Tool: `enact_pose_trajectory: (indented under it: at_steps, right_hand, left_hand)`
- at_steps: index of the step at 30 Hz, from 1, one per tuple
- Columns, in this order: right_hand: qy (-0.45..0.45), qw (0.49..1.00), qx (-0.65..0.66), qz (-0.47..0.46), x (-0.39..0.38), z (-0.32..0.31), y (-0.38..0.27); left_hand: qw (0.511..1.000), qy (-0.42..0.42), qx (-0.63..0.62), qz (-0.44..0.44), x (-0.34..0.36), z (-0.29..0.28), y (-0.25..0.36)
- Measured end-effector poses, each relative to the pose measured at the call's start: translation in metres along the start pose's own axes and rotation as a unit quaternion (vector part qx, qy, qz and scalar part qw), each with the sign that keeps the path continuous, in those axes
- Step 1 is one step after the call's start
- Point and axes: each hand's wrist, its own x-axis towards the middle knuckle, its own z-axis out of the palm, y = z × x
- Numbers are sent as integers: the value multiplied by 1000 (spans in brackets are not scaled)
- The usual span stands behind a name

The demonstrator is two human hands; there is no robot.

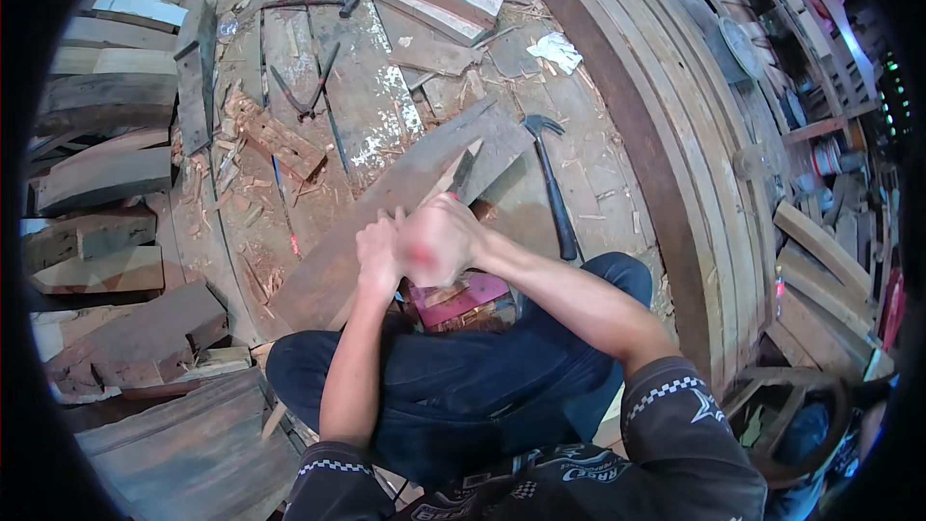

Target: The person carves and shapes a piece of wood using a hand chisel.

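Left hand (pixel 378 251) and right hand (pixel 440 239), both curled close together, are over a long wooden board (pixel 326 282) slanting from lower left to beyond them; what the hands hold cannot be told.

Dull, weathered wood on the broad plank (pixel 333 251), matt right along its grey-brown face! Just by it, a pink-topped block (pixel 461 298), smooth on top, rougher down the side. Over to the hammer (pixel 557 201): metal claw head, smooth dark handle. Dark metal on the pincers (pixel 307 112), too. Rough boards make the floor (pixel 389 87), white paint flaking! And here's matt, dark cloth on the trousers (pixel 429 371).
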Motion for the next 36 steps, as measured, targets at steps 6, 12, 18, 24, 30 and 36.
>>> enact_pose_trajectory:
  at_steps: [6, 12, 18, 24, 30, 36]
  right_hand:
    - [-48, 997, -35, 44, 5, 6, 6]
    - [-75, 992, -61, 77, 14, -8, 10]
    - [-65, 993, -64, 79, 16, -18, 8]
    - [-53, 995, -6, 87, 19, -18, 9]
    - [-92, 992, -43, 79, 16, -9, 12]
    - [-135, 985, -69, 77, 15, 0, 10]
  left_hand:
    - [995, -3, -76, -67, 7, 6, -6]
    - [999, 8, -49, -7, 15, -1, -3]
    - [993, 108, -28, -32, 37, 27, 9]
    - [979, 196, 49, 35, 41, 49, 2]
    - [983, 176, 6, 57, 40, 47, 4]
    - [979, 195, 16, 56, 48, 61, -4]
